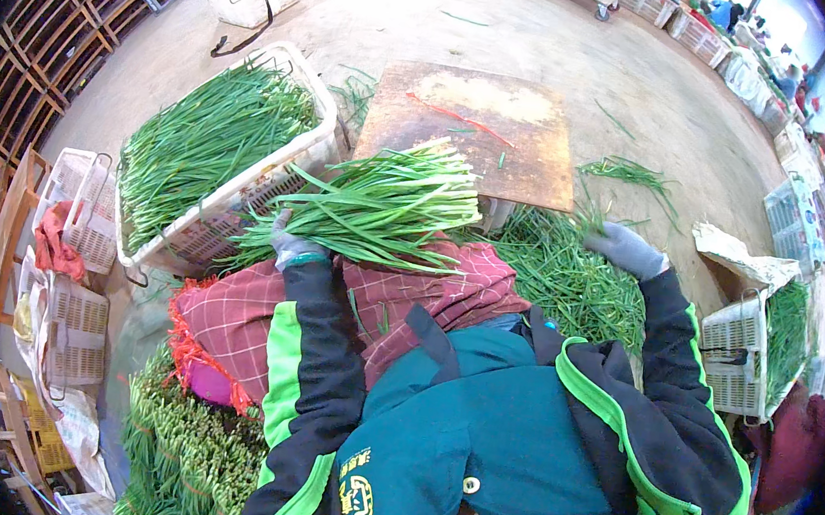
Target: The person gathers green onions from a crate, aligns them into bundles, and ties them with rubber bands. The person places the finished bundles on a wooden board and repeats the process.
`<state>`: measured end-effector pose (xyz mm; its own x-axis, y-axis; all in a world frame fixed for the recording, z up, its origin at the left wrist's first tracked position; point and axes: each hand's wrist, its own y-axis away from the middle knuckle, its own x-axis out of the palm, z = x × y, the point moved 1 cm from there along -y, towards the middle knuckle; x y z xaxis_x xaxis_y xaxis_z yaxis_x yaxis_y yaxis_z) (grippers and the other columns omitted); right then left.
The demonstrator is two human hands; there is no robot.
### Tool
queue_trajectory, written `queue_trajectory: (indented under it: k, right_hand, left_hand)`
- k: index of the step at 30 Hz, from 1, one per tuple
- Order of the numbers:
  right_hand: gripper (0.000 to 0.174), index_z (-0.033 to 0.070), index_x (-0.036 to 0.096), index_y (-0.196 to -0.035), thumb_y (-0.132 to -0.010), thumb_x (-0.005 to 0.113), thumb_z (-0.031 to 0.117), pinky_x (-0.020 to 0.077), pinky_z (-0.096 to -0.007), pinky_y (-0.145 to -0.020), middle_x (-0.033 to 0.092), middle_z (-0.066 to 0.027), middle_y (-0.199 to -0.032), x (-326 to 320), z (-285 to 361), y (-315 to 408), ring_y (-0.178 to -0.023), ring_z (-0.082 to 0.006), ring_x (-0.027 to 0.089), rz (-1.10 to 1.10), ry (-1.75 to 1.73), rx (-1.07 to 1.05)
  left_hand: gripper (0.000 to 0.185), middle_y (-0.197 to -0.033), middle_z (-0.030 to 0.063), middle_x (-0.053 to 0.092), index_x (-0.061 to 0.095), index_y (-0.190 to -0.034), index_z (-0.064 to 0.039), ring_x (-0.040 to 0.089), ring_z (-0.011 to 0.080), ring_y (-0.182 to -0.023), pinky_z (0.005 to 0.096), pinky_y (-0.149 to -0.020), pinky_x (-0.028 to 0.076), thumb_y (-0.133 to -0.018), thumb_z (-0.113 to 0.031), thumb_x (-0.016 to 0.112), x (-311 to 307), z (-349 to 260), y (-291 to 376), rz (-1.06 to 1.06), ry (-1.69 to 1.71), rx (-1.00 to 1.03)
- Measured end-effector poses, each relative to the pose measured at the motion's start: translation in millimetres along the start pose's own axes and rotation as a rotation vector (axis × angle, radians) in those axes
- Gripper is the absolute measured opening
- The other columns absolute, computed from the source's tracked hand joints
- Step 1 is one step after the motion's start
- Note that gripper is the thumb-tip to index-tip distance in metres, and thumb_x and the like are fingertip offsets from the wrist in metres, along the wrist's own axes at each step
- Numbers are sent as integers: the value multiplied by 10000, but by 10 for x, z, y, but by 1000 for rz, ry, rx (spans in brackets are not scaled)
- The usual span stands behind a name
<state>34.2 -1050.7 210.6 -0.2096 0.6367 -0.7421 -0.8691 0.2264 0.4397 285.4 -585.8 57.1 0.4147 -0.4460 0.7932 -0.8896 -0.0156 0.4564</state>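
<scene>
My left hand [293, 242], in a grey glove, holds a loose bunch of green garlic chives [395, 203] over my lap, the pale stem ends pointing right. On the right, my gloved right hand [626, 250] is blurred, above a heap of loose green leaves [569, 274]; a few leaves are at its fingertips, and whether it grips them is unclear. A worn wooden board [471, 132] lies in front of me with a red strip [461, 119] and leaf bits on it. A red checked cloth [235, 299] covers my legs.
A white plastic crate [322, 144] full of chives stands at left, with more crates [77, 331] behind it. Tied bundles [189, 445] are stacked at lower left. Another crate [733, 359] of greens and a white sack [744, 255] are at right. Scattered leaves [629, 172] lie on the floor.
</scene>
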Motion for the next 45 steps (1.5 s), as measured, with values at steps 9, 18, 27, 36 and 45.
queue_trajectory:
  k: [9,18,27,36,45]
  right_hand:
    - [430,115,718,-1146,-755,828,256,389,-421,-1089,542,-188,-1418,824,1176,-78,-1311,-350,510,-623,-62,-754]
    - [214,44,751,-1002,-860,736,203,475,-370,-968,580,-149,-1367,1205,1312,-639,-1169,-256,588,-361,-689,-586]
    - [357,20,718,-1056,-850,709,312,526,-378,-849,721,-191,-1004,377,-35,-319,-964,-283,697,-348,463,-6]
    - [473,82,716,-1166,-836,744,420,475,-359,-995,652,-162,-1267,1219,1247,-345,-1196,-267,602,-83,-318,-502]
    - [390,114,735,-1122,-810,754,347,530,-405,-902,730,-153,-1053,1365,1705,-468,-999,-343,689,-110,-118,-433]
  left_hand:
    - [552,-1338,189,608,587,-1308,-63,549,425,-1222,599,-1078,396,-846,-354,504,-86,4,-88,143,37,-96]
    - [400,-1228,182,652,631,-1131,-79,603,425,-1092,590,-985,463,-832,-337,564,-248,37,-310,8,49,-15]
    - [462,-1219,205,651,598,-1197,-49,598,449,-1097,605,-995,454,-853,-349,527,-77,31,-31,-28,47,-24]
    - [490,-1273,223,628,611,-1199,-32,585,459,-1131,610,-1039,426,-818,-335,562,-152,38,-99,87,31,-59]
    - [467,-1244,222,638,610,-1197,-33,591,441,-1117,598,-1010,445,-853,-337,520,-125,63,-55,-3,111,-71]
